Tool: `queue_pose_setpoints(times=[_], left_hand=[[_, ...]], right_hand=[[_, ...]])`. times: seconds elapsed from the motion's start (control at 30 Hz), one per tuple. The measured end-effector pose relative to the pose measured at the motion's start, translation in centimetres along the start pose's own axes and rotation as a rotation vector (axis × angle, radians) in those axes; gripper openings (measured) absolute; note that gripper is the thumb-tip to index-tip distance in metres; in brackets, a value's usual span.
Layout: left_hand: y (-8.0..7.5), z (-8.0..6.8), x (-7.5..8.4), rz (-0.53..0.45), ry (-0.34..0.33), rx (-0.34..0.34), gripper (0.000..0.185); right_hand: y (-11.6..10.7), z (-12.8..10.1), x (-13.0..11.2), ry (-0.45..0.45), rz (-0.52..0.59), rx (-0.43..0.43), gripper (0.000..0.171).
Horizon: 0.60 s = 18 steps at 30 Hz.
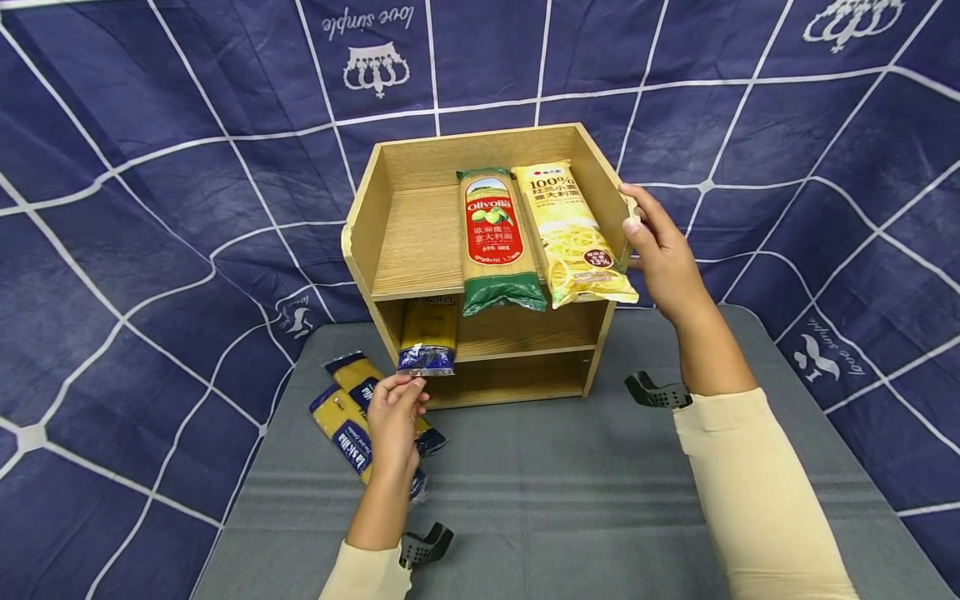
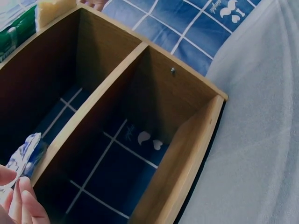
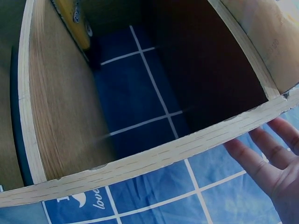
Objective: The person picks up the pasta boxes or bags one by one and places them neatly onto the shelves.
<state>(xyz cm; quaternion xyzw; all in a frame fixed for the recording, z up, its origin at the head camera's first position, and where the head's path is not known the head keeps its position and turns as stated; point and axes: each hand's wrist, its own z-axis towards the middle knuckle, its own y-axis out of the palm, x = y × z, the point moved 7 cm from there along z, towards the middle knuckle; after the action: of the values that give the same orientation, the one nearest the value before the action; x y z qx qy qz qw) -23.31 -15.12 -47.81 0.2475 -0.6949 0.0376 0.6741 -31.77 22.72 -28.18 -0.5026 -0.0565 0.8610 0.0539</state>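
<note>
A small wooden shelf unit (image 1: 528, 351) stands on the grey cloth. At its middle level, on the left, lies a yellow-and-blue spaghetti packet (image 1: 429, 333), its front end poking out past the board. My left hand (image 1: 395, 412) pinches the clear wrapper end of this packet; in the left wrist view the fingertips (image 2: 23, 189) meet at the crinkled film. My right hand (image 1: 660, 250) grips the front edge of the right side panel (image 3: 154, 151), thumb at the edge. On the top level lie a red-labelled spaghetti packet (image 1: 495, 233) and a yellow pasta packet (image 1: 567, 225), side by side.
Two more blue-and-yellow spaghetti packets, one upper (image 1: 348, 367) and one lower (image 1: 337, 425), overlap on the grey cloth (image 1: 540, 500) left of the shelf unit. A navy curtain with white lines (image 1: 487, 50) hangs behind and around the sides.
</note>
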Motion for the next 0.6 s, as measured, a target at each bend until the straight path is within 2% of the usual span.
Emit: queue_pose_setpoints(times=[0.33, 0.47, 0.6], left_hand=[[-2.8, -0.6, -0.3, 0.048, -0.036, -0.001, 0.014], [-3.8, -0.5, -0.7, 0.086, -0.064, -0.044, 0.017], [-4.6, -0.5, -1.0, 0.166, -0.086, -0.098, 0.023]], right_hand=[[-0.2, -0.1, -0.1, 0.003, -0.011, 0.01, 0.047], [-0.2, -0.1, -0.1, 0.004, -0.001, 0.007, 0.047], [-0.1, -0.1, 0.0, 0.004, 0.002, 0.003, 0.047]])
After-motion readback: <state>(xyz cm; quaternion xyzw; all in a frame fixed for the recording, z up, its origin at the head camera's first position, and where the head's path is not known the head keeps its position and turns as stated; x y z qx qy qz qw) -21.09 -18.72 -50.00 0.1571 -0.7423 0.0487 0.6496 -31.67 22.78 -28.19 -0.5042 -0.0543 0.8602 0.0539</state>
